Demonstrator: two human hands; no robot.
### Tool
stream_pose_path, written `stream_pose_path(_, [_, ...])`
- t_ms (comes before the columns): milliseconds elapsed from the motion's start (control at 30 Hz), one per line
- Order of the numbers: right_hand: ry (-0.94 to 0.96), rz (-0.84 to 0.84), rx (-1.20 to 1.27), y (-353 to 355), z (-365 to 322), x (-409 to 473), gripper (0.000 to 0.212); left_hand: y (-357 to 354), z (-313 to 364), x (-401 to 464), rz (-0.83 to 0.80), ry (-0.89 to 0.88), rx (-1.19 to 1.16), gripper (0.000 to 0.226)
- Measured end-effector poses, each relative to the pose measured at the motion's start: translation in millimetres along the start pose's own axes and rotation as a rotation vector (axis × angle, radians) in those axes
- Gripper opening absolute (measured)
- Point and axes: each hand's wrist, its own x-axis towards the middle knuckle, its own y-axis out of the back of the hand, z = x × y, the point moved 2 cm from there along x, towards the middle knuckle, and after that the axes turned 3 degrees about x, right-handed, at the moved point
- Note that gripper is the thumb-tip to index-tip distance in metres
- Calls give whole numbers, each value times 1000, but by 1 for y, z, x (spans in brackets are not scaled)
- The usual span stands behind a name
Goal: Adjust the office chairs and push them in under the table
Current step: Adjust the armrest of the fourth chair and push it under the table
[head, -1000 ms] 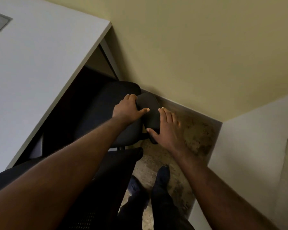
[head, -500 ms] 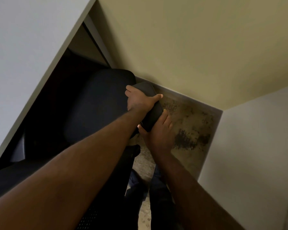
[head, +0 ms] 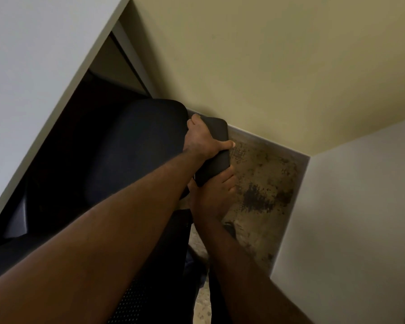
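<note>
Fingers of the left hand (head: 202, 141) wrap over the top of the black armrest pad (head: 216, 157), thumb across its outer edge; the right hand (head: 211, 197) clasps the pad's near end from below. The office chair's seat (head: 131, 146) sits partly under the white table (head: 33, 61), beside the yellow wall (head: 267, 66), over speckled floor (head: 262, 183).

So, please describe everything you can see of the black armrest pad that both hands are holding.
The armrest pad is black, matte and oblong with rounded corners; it looks like padded plastic or foam. It stands beside the dark seat, above the speckled floor near the wall. The left hand grips it from above, thumb across its top. The right hand holds its near end from below. Its support is hidden.
</note>
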Motion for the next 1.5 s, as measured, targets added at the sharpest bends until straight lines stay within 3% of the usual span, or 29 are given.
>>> stream_pose_path(233, [-24, -5, 12, -4, 1, -1, 115, 1, -1, -3, -10, -31, -8, 106])
stream_pose_path(400, [95, -83, 70, 6, 12, 8, 104, 0, -4, -6, 40, 56, -78, 114])
stream_pose_path(500, [91, -284, 323, 13, 17, 27, 91, -2, -6, -8, 57, 67, -109, 117])
stream_pose_path(633, [-53, -656, 821, 24, 28, 62, 53, -2, -7, -10, 63, 42, -99, 111])
stream_pose_path(800, [-57, -930, 852, 18, 21, 92, 58, -1, -8, -7, -29, 76, -209, 101])
stream_pose_path(900, [-94, -963, 890, 14, 12, 100, 56, 4, -22, -16, -48, 62, -387, 95])
stream_pose_path(1033, [-145, -1009, 896, 13, 2, 109, 44, 3, -48, -51, -14, 36, -403, 112])
stream_pose_path(1133, [-140, -989, 815, 16, -9, 111, 67, -4, -56, -69, -105, 13, -331, 127])
stream_pose_path(1267, [-120, -801, 663, 16, -18, 111, 87, -13, -49, -80, -185, 22, -276, 150])
stream_pose_path(1333, [-73, -760, 607, 14, -18, 111, 91, -15, -45, -81, -169, 27, -296, 145])
stream_pose_path(1500, [14, -706, 582, 9, -18, 116, 78, -19, -46, -78, -173, 35, -346, 129])
